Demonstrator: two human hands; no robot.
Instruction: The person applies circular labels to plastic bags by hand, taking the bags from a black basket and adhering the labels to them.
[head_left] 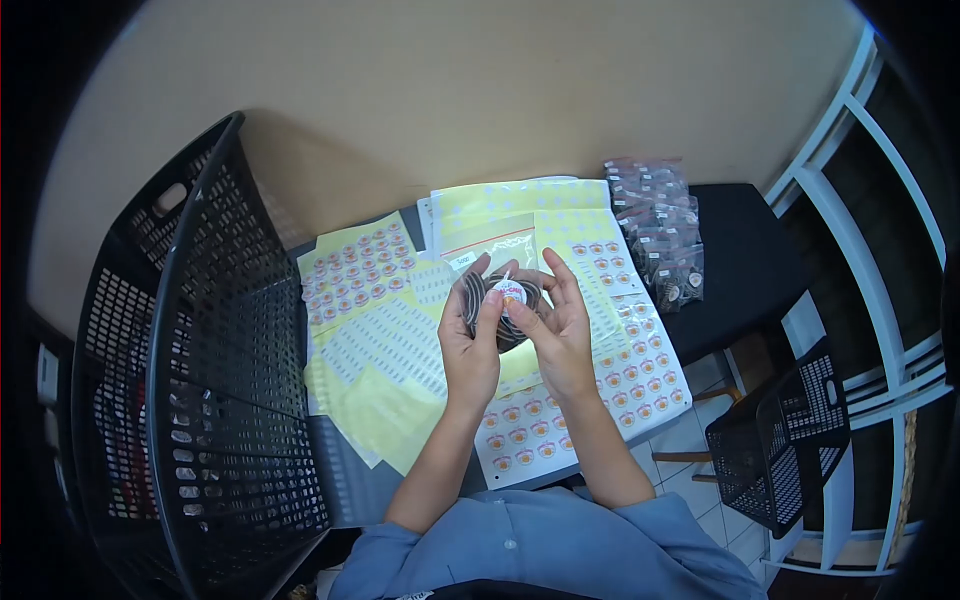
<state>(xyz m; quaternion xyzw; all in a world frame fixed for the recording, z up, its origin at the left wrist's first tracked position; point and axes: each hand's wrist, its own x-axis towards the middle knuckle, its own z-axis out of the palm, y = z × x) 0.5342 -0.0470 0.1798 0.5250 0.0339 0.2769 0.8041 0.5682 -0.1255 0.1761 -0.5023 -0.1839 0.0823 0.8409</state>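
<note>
My left hand (468, 345) and my right hand (562, 340) hold a clear zip bag (490, 245) between them over the table. Dark coils with pale stripes (473, 305) show through its plastic; their kind I cannot make out. A round white sticker with red lettering and an orange picture (511, 291) lies on the bag's front, under both thumbs. Near the bag's top is a small white label (462, 260), below a red seal line. Fingers of both hands curl around the bag's sides, partly hidden behind it.
Sticker sheets (530, 430) and yellow backing sheets (385, 410) cover much of the grey table. Several filled bags (660, 235) lie on a black surface (740, 230) at right. A tall black basket (240, 400) stands left; another basket (775, 440) and white rails (850, 215) are right.
</note>
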